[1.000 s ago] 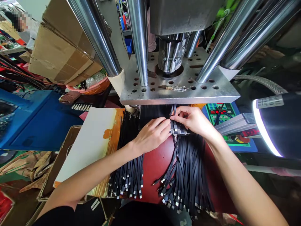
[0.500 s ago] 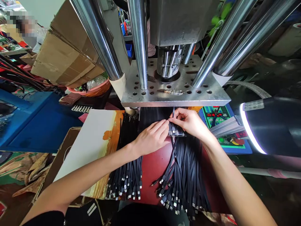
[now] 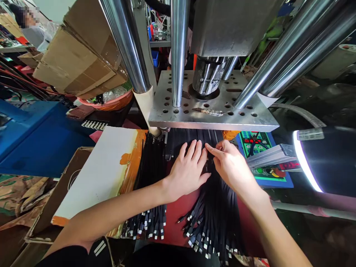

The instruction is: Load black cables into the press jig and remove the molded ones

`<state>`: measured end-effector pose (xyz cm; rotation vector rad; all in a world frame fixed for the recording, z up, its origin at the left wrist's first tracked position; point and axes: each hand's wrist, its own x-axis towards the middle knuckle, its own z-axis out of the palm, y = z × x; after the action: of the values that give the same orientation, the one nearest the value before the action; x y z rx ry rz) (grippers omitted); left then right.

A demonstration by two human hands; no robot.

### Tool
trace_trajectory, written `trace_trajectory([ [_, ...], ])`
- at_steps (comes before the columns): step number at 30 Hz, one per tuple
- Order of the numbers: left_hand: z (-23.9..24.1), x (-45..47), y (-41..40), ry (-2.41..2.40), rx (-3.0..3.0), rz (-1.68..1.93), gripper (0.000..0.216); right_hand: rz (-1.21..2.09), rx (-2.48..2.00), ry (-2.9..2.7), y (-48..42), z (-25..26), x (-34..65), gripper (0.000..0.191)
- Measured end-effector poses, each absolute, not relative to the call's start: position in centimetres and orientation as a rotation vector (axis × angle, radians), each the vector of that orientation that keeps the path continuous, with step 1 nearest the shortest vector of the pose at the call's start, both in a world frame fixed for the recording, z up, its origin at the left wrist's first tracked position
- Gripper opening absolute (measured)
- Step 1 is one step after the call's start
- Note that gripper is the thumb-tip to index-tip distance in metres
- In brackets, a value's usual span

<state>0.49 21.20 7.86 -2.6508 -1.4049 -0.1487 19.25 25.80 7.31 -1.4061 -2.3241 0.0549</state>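
At centre frame the black cables point(image 3: 214, 211) are pressed flat by the spread left hand point(image 3: 189, 168) and the right hand point(image 3: 229, 165), fingers extended, beneath the press plate point(image 3: 211, 111), where fingers could be crushed if the plate descends.

hands point(image 3: 207, 168) on straps point(image 3: 214, 215) before press plate point(image 3: 250, 118) | cardboard sheet point(image 3: 102, 170) left | control panel point(image 3: 258, 144) right

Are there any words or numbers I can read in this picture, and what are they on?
None can be read.
Green control panel: red digits and button labels, too blurred.
Lamp: grey sticker on its rim, print too small.
Cardboard boxes: no print showing.
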Motion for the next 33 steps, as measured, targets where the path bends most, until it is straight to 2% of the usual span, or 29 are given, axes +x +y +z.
trace_trajectory([
  [4,9.3,0.0,25.0,-1.549,-2.729,-0.261,0.063,-0.077,-1.609,-2.385,28.3,7.7,17.7,0.053],
  [9,9.6,0.0,29.7,-1.609,-2.733,-0.327,0.044,-0.012,-1.604,-2.361,32.5,7.7,16.5,0.049],
  [15,10.2,0.3,34.3,-1.535,-2.738,-0.399,0.035,0.068,-1.556,-2.286,36.5,8.8,15.5,0.06],
  [18,10.7,-0.8,32.4,-1.482,-2.748,-0.443,0.031,0.118,-1.517,-2.274,34.1,9.3,15.9,0.057],
  [22,9.5,-3.7,22.2,-1.469,-2.742,-0.579,0.032,0.023,-1.581,-2.106,22.6,7.2,17.7,0.038],
  [25,8.0,-5.2,14.9,-1.955,-2.544,-0.22,0.024,0.044,-1.791,-2.109,13.3,4.4,18.8,0.042],
  [28,7.1,-5.5,12.9,-2.277,-2.459,0.268,0.018,0.156,-1.832,-2.11,8.9,2.4,19.2,0.043],
  [30,7.2,-5.3,13.6,-2.39,-2.484,0.388,0.025,0.256,-1.84,-2.071,8.5,1.8,19.4,0.043],
  [33,7.7,-4.9,15.2,-2.454,-2.521,0.386,0.029,0.327,-1.918,-2.062,8.9,1.7,19.4,0.047],
])
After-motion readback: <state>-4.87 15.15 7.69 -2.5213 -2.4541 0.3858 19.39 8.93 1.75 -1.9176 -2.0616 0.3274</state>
